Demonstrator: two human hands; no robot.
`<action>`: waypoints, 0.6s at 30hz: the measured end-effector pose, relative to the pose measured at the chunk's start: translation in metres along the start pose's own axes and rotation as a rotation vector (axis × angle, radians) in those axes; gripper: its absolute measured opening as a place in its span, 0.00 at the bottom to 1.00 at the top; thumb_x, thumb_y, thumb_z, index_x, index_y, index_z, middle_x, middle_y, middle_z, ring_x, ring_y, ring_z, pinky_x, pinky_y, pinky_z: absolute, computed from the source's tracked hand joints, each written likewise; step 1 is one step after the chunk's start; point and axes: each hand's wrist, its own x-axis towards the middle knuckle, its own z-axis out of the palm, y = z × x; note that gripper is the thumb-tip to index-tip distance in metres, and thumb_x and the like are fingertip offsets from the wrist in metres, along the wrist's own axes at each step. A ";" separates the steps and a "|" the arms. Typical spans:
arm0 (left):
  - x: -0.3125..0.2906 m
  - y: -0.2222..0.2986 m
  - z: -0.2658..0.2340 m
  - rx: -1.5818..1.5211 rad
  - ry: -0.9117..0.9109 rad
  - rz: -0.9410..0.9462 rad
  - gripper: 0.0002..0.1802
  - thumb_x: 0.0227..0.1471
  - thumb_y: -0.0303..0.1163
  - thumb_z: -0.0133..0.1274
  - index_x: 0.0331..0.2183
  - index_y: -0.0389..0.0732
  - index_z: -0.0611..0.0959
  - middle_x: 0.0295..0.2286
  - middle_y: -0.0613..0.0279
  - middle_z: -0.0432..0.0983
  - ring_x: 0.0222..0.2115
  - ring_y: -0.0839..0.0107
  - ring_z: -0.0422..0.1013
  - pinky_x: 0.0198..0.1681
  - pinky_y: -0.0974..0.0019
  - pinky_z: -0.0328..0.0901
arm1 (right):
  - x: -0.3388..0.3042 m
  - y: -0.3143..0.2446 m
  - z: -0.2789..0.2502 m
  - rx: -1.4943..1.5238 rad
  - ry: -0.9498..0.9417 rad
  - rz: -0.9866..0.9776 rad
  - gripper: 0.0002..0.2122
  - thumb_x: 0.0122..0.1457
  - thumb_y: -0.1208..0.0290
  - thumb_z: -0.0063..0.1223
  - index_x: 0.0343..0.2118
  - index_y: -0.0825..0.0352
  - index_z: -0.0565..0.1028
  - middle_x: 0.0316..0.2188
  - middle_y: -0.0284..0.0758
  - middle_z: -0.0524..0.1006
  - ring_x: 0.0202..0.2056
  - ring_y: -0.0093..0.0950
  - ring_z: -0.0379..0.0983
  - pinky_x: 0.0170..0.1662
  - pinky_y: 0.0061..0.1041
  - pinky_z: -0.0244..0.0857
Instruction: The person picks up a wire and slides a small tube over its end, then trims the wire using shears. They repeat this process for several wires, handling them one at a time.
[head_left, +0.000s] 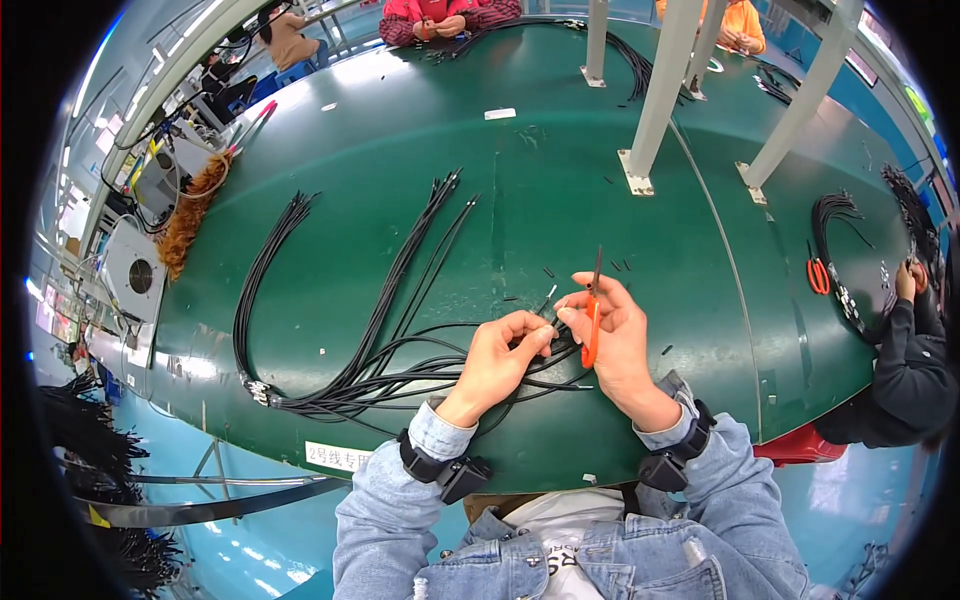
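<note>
My left hand (pixel 500 362) is closed in a pinch on a thin black cable near its end. Close beside it, my right hand (pixel 618 335) holds orange-handled scissors (pixel 592 330) against the palm, blades pointing away from me. The right thumb and forefinger also pinch at the cable, where a pale tip (pixel 551 293) shows just beyond the fingers. Black cables (pixel 345 385) run left from under my hands to a bundle. Their metal connector ends (pixel 260 391) lie at the table's near left. Short black offcuts (pixel 620 265) are scattered beyond my right hand.
Grey metal posts (pixel 655 110) stand bolted to the green table (pixel 560 200). A white machine with a fan (pixel 135 275) and a brown fluffy strip (pixel 190 215) line the left edge. At right, a co-worker (pixel 915 350) sits near red-handled scissors (pixel 818 276) and more cables. Others work across the table.
</note>
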 end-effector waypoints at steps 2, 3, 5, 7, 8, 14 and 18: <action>0.000 -0.001 0.000 0.037 -0.009 0.002 0.07 0.52 0.28 0.49 0.30 0.33 0.77 0.21 0.67 0.72 0.24 0.82 0.66 0.29 0.78 0.61 | -0.001 0.002 0.001 0.004 0.000 0.005 0.19 0.49 0.79 0.56 0.46 0.70 0.66 0.31 0.34 0.75 0.25 0.14 0.66 0.26 0.13 0.59; 0.000 -0.001 0.000 0.055 -0.012 0.003 0.07 0.52 0.28 0.49 0.30 0.32 0.77 0.21 0.67 0.72 0.24 0.82 0.66 0.29 0.78 0.61 | -0.001 0.002 0.001 0.010 -0.001 0.011 0.19 0.49 0.79 0.56 0.46 0.70 0.66 0.31 0.34 0.75 0.25 0.14 0.66 0.26 0.13 0.59; 0.000 -0.004 0.001 0.042 0.000 0.011 0.07 0.52 0.28 0.50 0.29 0.32 0.77 0.21 0.67 0.72 0.24 0.82 0.66 0.29 0.77 0.61 | -0.002 0.005 0.001 0.016 -0.002 0.016 0.19 0.49 0.79 0.56 0.46 0.70 0.66 0.31 0.34 0.75 0.25 0.14 0.66 0.26 0.13 0.59; 0.001 -0.005 0.003 0.016 0.022 0.024 0.07 0.51 0.28 0.50 0.28 0.33 0.76 0.21 0.67 0.72 0.24 0.82 0.66 0.28 0.77 0.61 | -0.003 0.012 0.000 0.026 -0.019 0.034 0.19 0.49 0.79 0.56 0.46 0.70 0.66 0.31 0.34 0.75 0.25 0.14 0.66 0.27 0.13 0.59; 0.001 -0.004 0.003 0.017 0.021 0.025 0.07 0.51 0.28 0.50 0.28 0.33 0.76 0.21 0.67 0.72 0.24 0.82 0.66 0.28 0.77 0.61 | -0.003 0.012 0.001 0.032 -0.029 0.044 0.19 0.49 0.79 0.56 0.46 0.70 0.66 0.31 0.34 0.75 0.26 0.14 0.66 0.27 0.13 0.59; 0.000 0.001 0.007 0.331 0.234 0.197 0.05 0.47 0.25 0.54 0.26 0.34 0.77 0.20 0.66 0.73 0.22 0.80 0.67 0.27 0.76 0.62 | 0.003 -0.007 -0.003 0.068 0.037 0.018 0.20 0.49 0.79 0.57 0.46 0.71 0.66 0.32 0.34 0.74 0.25 0.15 0.66 0.27 0.13 0.59; -0.003 0.004 0.010 0.493 0.351 0.287 0.05 0.43 0.24 0.57 0.23 0.35 0.77 0.19 0.64 0.72 0.21 0.79 0.67 0.26 0.75 0.62 | 0.004 -0.007 -0.004 0.137 0.054 0.035 0.20 0.49 0.79 0.57 0.46 0.71 0.66 0.32 0.35 0.74 0.24 0.15 0.65 0.27 0.13 0.59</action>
